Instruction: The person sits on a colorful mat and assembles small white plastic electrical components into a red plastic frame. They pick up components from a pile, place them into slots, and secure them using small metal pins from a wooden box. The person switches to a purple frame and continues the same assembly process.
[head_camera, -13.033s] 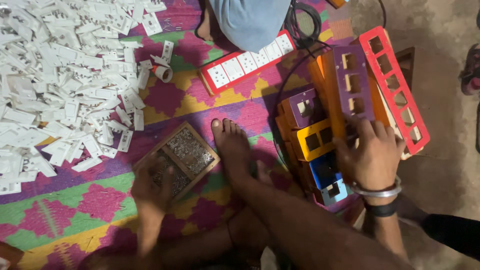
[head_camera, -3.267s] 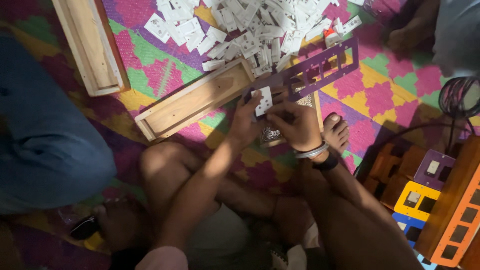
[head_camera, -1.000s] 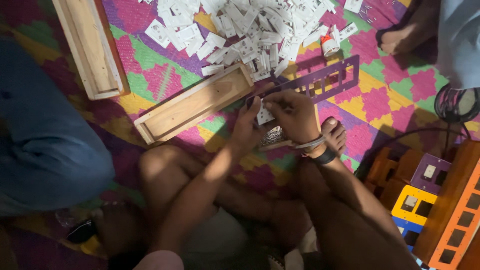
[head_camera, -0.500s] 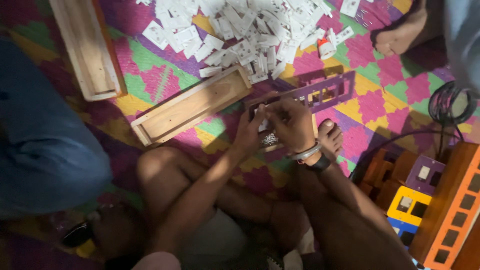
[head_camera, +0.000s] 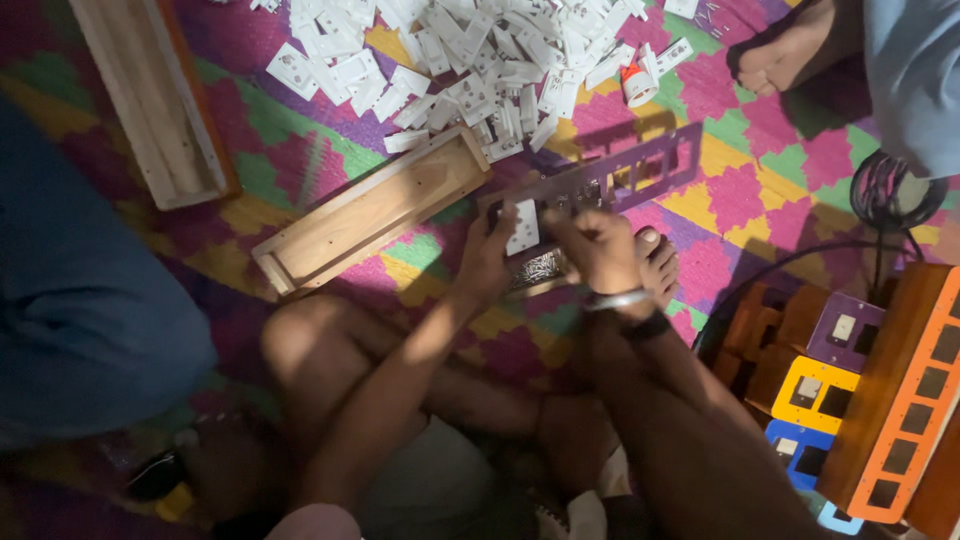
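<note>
My left hand grips one end of a long purple panel with rectangular cut-outs and a white switch piece set into it. My right hand, wearing a bracelet and a dark band, is closed on the same panel just to the right of the white piece. Under both hands sits a small tray of metal bits. My bare foot rests next to it on the patterned mat.
A heap of white switch pieces lies beyond the hands. Two long wooden boxes lie to the left. Coloured switch boards stack at right, with a black cable coil. Another person's foot and a blue-clad leg are close.
The view has shifted slightly. Both hands stay on the purple panel, and the white piece remains under my left fingers.
</note>
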